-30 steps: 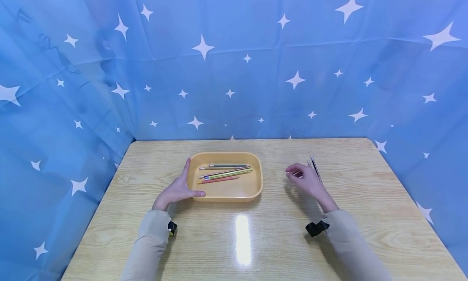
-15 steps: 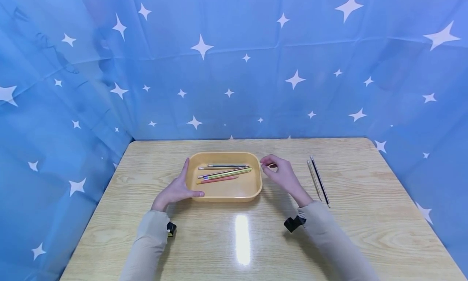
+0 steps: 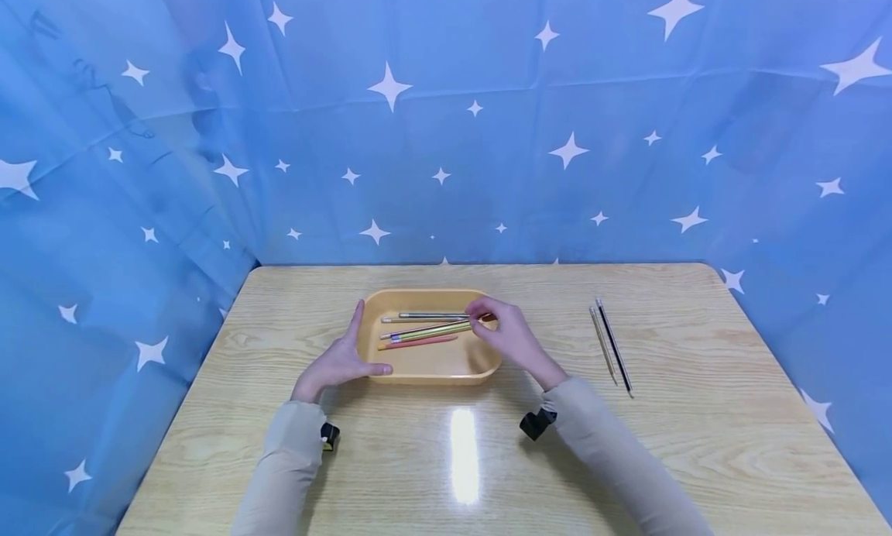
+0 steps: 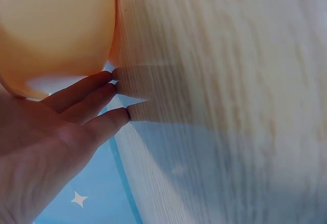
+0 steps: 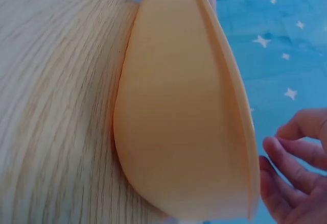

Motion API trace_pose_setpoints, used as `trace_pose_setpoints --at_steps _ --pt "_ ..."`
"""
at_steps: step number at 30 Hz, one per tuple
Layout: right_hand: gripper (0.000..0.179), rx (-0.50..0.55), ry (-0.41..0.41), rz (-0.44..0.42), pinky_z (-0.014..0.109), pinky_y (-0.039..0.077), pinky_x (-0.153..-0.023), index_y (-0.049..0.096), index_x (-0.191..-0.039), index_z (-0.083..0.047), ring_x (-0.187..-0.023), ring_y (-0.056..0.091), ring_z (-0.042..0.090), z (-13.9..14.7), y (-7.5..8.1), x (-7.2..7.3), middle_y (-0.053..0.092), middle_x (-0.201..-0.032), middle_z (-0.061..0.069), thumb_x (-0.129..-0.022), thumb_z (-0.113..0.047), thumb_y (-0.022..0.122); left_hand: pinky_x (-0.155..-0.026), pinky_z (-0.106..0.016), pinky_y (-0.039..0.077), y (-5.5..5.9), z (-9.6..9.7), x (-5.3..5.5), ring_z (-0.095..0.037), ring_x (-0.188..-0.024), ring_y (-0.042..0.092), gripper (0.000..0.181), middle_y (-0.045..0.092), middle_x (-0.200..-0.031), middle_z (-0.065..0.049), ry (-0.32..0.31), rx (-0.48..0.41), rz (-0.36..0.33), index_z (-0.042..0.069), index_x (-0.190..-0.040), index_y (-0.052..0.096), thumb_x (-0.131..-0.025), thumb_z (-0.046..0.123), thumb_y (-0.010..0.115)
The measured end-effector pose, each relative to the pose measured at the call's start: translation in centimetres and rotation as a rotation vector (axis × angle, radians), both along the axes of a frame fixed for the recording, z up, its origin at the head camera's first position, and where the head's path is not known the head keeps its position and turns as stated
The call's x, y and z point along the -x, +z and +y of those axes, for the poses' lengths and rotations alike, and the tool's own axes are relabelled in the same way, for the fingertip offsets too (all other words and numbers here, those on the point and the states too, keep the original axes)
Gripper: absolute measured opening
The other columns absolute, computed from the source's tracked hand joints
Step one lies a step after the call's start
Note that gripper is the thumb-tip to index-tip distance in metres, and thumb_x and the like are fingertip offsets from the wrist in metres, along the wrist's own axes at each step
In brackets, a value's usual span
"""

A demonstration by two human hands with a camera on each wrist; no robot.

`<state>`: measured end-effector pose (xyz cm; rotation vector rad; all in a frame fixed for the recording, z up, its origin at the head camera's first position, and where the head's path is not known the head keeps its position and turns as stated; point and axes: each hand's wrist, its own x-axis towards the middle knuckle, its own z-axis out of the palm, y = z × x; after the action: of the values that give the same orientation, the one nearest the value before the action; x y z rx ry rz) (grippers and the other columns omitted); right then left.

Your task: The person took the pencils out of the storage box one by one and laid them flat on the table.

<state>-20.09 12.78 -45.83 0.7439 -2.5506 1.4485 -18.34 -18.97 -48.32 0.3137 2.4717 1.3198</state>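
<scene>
A shallow orange-yellow plastic tray [image 3: 425, 380] stands on the table with several pencils [image 3: 421, 333] lying in it, among them yellow-green, dark and red ones. My left hand [image 3: 337, 362] rests against its left end, fingers stretched along the side and thumb at the front rim. In the left wrist view, the fingers of the left hand [image 4: 76, 117] are straight beside the tray wall. My right hand [image 3: 509, 336] is over the right end of the tray, fingers loosely bent, covering some pencil ends. In the right wrist view, the right hand [image 5: 296, 168] shows nothing between its fingers.
Two more pencils, one dark [image 3: 615, 348] and one pale brown [image 3: 602, 346], lie on the wooden table [image 3: 704, 443] right of the tray. A blue curtain [image 3: 446, 133] with white stars hangs behind the table and at its sides.
My right hand has moved left, from beside the two loose pencils to over the tray's right end, uncovering those pencils. The left hand has stayed at the tray.
</scene>
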Motion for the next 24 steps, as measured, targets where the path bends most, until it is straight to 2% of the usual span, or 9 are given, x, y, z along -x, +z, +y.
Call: trace_pose_setpoints --at_steps 4,14,24 --pt "0.018 -0.018 0.054 -0.013 0.042 0.054 -0.08 0.064 -0.102 0.006 -0.088 0.065 0.027 -1.0 -0.3 0.3 0.068 -0.093 0.018 -0.084 0.007 0.063 -0.104 -0.055 0.032 0.0 0.0 0.0 -0.043 -0.129 0.04 0.134 0.017 -0.154 -0.029 -0.001 -0.014 -0.004 0.016 -0.153 -0.018 -0.071 0.034 0.087" --pt "0.014 -0.127 0.101 -0.052 0.027 0.053 -0.074 0.066 -0.098 0.003 -0.08 0.063 0.017 -3.4 -1.1 0.9 0.068 -0.087 0.008 -0.084 0.003 0.065 -0.105 -0.055 0.031 0.1 0.2 0.1 -0.045 -0.131 0.036 0.133 0.013 -0.156 -0.027 0.006 -0.02 0.003 0.016 -0.153 -0.017 -0.071 0.033 0.087" --pt "0.012 -0.183 0.107 -0.088 0.027 0.051 -0.072 0.068 -0.097 0.0 -0.077 0.061 0.013 -4.5 -1.7 1.7 0.067 -0.084 0.002 -0.085 -0.002 0.065 -0.107 -0.055 0.029 -0.1 0.0 0.0 -0.043 -0.134 0.033 0.132 0.01 -0.157 -0.025 0.005 -0.022 -0.006 0.018 -0.153 -0.017 -0.072 0.034 0.086"
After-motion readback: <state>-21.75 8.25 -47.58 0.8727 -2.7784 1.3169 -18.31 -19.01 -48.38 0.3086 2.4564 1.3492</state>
